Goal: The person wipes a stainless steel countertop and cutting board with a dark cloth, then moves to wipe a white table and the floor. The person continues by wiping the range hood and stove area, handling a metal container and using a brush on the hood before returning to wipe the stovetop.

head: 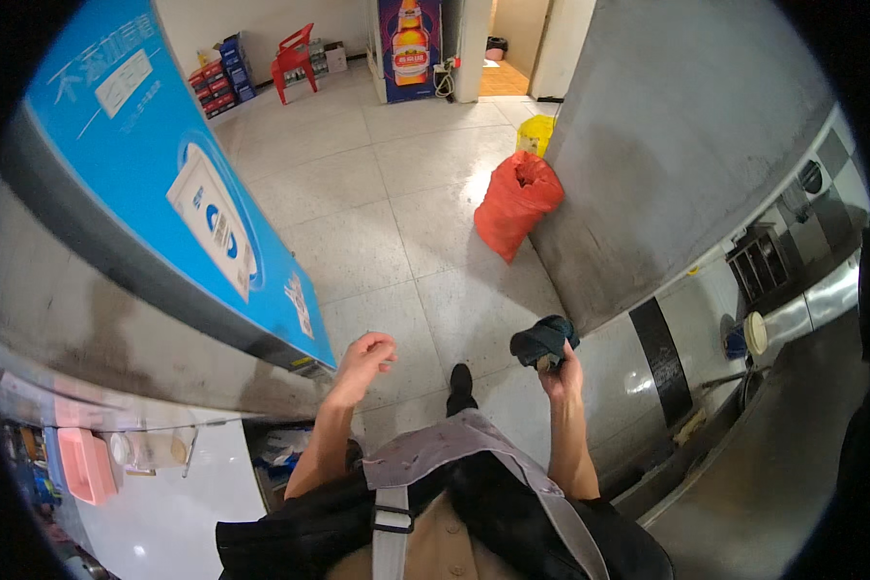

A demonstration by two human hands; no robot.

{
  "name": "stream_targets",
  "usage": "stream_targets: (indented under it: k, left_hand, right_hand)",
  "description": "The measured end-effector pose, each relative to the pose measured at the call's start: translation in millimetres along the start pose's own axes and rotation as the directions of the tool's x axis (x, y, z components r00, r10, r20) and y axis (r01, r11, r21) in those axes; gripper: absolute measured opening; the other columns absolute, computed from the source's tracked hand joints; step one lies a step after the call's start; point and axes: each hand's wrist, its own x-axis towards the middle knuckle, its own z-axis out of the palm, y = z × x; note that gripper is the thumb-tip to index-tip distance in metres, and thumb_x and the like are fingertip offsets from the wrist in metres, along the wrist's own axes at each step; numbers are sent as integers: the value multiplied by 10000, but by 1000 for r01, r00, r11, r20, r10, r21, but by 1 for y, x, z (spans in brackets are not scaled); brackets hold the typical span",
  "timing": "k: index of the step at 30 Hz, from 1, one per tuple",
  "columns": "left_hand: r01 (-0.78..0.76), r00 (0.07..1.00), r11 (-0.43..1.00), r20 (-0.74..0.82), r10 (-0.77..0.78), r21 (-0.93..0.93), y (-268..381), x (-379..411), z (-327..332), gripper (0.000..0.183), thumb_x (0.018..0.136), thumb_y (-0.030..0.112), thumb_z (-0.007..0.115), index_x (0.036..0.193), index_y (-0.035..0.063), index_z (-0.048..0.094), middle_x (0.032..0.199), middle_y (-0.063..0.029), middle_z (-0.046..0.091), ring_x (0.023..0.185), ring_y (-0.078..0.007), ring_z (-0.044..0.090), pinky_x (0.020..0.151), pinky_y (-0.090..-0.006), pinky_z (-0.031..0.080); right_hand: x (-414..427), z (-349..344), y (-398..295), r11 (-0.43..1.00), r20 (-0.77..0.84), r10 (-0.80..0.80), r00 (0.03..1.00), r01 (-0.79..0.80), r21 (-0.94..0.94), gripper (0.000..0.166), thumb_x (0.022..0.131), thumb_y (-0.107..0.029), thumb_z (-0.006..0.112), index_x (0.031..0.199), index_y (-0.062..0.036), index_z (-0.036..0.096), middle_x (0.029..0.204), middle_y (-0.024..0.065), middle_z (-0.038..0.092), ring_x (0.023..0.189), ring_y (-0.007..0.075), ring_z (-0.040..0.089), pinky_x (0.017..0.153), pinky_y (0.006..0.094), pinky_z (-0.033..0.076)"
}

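My right hand (564, 373) grips a bunched dark cloth (544, 339), dark green or black, above the tiled floor. Something small and brownish shows at the cloth's lower edge; I cannot tell what it is. My left hand (366, 366) hangs with loosely curled fingers and nothing visible in it, near the lower corner of a blue panel (210, 188) that bears writing and printed codes. Between my arms, a grey apron (442, 453) covers my front, and one dark shoe (461, 384) shows on the floor.
A red sack (520, 203) stands against the grey wall (667, 145), with a yellow bag (535, 134) behind it. Right lies a metal counter (776, 449); left, a white worktop (174, 507) bears a pink plastic bin (87, 464). Farther off are a red chair (293, 61) and a doorway (511, 51).
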Motion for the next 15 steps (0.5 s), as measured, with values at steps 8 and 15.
stream_targets:
  k: [8,15]
  left_hand:
    - [41,971,999,-234,-48,-32,64,88,12,278,993,302,653,1142,69,660,1075,-47,680,998,-176,674,824,-347,521]
    - [137,909,987,-385,-158,-81,78,149,6,328,977,327,674,1163,57,664,1097,-67,681,997,-200,676,838,-361,531]
  right_hand:
    - [148,139,-15,946,121,90,989,-46,-322,313,1048,-172,563,1294,19,589,1211,142,686,1077,291,686,972,434,570]
    - [256,172,19,897,-11,218,976,-204,-392,327,1078,-216,511,1288,20,597,1242,138,674,1124,283,666,1020,431,537]
